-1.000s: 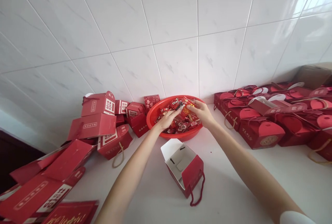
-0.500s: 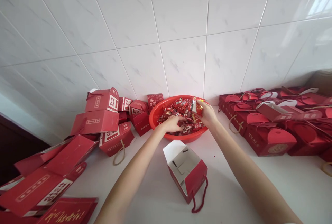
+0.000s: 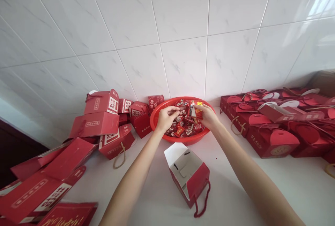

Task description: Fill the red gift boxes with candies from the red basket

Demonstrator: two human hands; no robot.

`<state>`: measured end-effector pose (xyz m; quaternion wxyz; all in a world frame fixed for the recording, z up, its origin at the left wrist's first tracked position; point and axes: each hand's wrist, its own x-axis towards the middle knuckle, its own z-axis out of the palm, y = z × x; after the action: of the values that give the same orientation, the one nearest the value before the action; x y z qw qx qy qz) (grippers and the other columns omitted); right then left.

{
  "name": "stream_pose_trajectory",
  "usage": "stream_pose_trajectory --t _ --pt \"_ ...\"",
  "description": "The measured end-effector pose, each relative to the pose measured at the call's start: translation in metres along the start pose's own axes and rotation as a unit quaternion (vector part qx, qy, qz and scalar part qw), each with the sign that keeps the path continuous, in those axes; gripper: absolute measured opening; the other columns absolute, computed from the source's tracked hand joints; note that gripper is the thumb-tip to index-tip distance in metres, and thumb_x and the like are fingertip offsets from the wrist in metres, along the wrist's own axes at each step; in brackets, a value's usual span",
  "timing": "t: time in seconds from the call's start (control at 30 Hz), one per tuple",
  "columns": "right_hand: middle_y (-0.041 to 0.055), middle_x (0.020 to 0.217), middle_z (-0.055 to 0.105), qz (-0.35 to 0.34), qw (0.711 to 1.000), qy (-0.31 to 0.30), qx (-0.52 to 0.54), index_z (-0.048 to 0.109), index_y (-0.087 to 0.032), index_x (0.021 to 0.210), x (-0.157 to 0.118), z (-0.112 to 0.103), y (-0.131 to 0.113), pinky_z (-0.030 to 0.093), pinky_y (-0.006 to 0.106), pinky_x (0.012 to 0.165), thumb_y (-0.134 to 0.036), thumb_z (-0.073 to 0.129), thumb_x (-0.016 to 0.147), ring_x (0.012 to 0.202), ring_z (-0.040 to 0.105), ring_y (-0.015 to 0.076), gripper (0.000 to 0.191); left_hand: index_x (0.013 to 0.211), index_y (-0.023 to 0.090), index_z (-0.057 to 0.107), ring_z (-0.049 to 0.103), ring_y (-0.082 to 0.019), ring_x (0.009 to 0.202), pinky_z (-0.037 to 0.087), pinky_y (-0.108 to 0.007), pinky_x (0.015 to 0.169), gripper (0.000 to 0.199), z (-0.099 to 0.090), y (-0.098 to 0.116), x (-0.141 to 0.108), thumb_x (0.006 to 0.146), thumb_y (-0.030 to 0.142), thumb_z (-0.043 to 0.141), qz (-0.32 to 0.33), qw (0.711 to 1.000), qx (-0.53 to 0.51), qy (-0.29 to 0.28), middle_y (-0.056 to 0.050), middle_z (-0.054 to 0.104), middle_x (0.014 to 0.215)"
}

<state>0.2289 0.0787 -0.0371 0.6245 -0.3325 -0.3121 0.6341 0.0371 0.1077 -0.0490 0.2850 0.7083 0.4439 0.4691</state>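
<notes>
A red plastic basket (image 3: 188,139) against the tiled wall holds many red-wrapped candies (image 3: 187,128). My right hand (image 3: 208,116) is closed on a red and gold packet with a pale figure (image 3: 196,110) at the basket's right side. Over the left part of the basket, my left hand (image 3: 166,117) pinches a small dark red wrapped candy (image 3: 181,108), partly hidden by the fingers. In front of the basket stands an open red box (image 3: 192,180) with a white inside and a dark red rope handle; no contents show in it.
Red boxes and flattened cartons (image 3: 102,123) are piled at the left. Rows of closed red gift boxes (image 3: 272,144) stand at the right. A brown carton (image 3: 324,83) sits at the far right by the wall.
My left hand has risen from among the candies and moved up and left, its fingers now pinched. The packet in my right hand has shifted slightly left and lower, its front more visible.
</notes>
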Motion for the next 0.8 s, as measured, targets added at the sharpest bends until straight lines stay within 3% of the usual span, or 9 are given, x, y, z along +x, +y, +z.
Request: stream_pose_trajectory --t 0.1,0.2,0.27,0.37,0.43,0.57,0.67,0.8 --pt "0.0016 0.076 0.074 0.006 0.998 -0.055 -0.011 0.066 -0.021 0.078 -0.0028 0.0013 0.0006 0.061 0.032 0.061 -0.018 0.081 0.065 0.071 0.071 0.0218 0.020 0.095 0.018 0.072 0.073 -0.023 0.101 0.058 -0.035 0.092 0.016 0.0004 0.0053 -0.0021 0.082 0.025 0.066 -0.002 1.000 0.006 -0.009 -0.007 0.077 0.109" --pt "0.0022 0.075 0.074 -0.026 0.999 -0.035 -0.003 0.066 -0.021 0.078 -0.0022 0.0009 0.0021 0.061 0.033 0.063 -0.020 0.082 0.065 0.072 0.072 0.0224 0.021 0.107 0.017 0.068 0.071 -0.020 0.106 0.056 -0.032 0.093 0.024 0.0022 0.0082 -0.0034 0.085 0.018 0.058 -0.027 0.997 0.065 -0.043 -0.008 0.073 0.119" --pt "0.0011 0.072 0.072 -0.042 0.999 0.003 0.004 0.066 -0.021 0.077 -0.0002 -0.0003 0.0030 0.061 0.032 0.063 -0.020 0.082 0.065 0.071 0.072 0.0213 0.020 0.105 0.017 0.068 0.071 -0.020 0.102 0.056 -0.031 0.090 0.024 0.0038 0.0076 -0.0037 0.083 0.017 0.060 -0.053 0.990 0.110 -0.074 -0.008 0.075 0.111" --pt "-0.0003 0.069 0.071 -0.047 0.998 0.034 0.009 0.065 -0.021 0.075 0.0026 -0.0016 0.0035 0.060 0.030 0.061 -0.021 0.080 0.066 0.068 0.070 0.0196 0.017 0.084 0.019 0.071 0.073 -0.025 0.084 0.058 -0.031 0.077 0.019 0.0059 0.0054 -0.0038 0.067 0.023 0.078 -0.094 0.970 0.164 -0.151 -0.005 0.076 0.084" --pt "-0.0005 0.068 0.071 -0.046 0.998 0.048 0.011 0.065 -0.021 0.075 0.0032 -0.0014 0.0031 0.059 0.029 0.058 -0.020 0.078 0.066 0.067 0.069 0.0189 0.015 0.079 0.020 0.072 0.073 -0.026 0.080 0.057 -0.029 0.069 0.024 0.0064 0.0053 -0.0040 0.058 0.023 0.083 -0.116 0.955 0.192 -0.196 -0.004 0.076 0.081" --pt "-0.0012 0.067 0.070 -0.039 0.997 0.068 0.011 0.064 -0.021 0.073 0.0020 0.0004 0.0017 0.054 0.026 0.050 -0.020 0.076 0.066 0.061 0.067 0.0174 0.014 0.096 0.018 0.075 0.074 -0.023 0.079 0.055 -0.024 0.057 0.034 0.0043 0.0084 -0.0049 0.062 0.018 0.078 -0.148 0.937 0.217 -0.231 -0.005 0.077 0.089" --pt "-0.0017 0.066 0.069 -0.037 0.997 0.074 0.010 0.063 -0.021 0.072 0.0013 0.0014 0.0011 0.052 0.026 0.048 -0.020 0.076 0.066 0.059 0.066 0.0169 0.014 0.103 0.016 0.075 0.072 -0.021 0.064 0.053 -0.023 0.050 0.040 0.0025 0.0102 -0.0054 0.063 0.017 0.077 -0.170 0.927 0.216 -0.255 -0.002 0.075 0.077" --pt "-0.0015 0.067 0.070 -0.037 0.996 0.075 0.008 0.063 -0.021 0.072 0.0009 0.0015 0.0010 0.054 0.027 0.051 -0.020 0.076 0.065 0.062 0.067 0.0174 0.015 0.104 0.015 0.077 0.072 -0.020 0.065 0.054 -0.024 0.054 0.040 0.0021 0.0096 -0.0050 0.064 0.011 0.073 -0.162 0.927 0.213 -0.262 -0.001 0.073 0.069"
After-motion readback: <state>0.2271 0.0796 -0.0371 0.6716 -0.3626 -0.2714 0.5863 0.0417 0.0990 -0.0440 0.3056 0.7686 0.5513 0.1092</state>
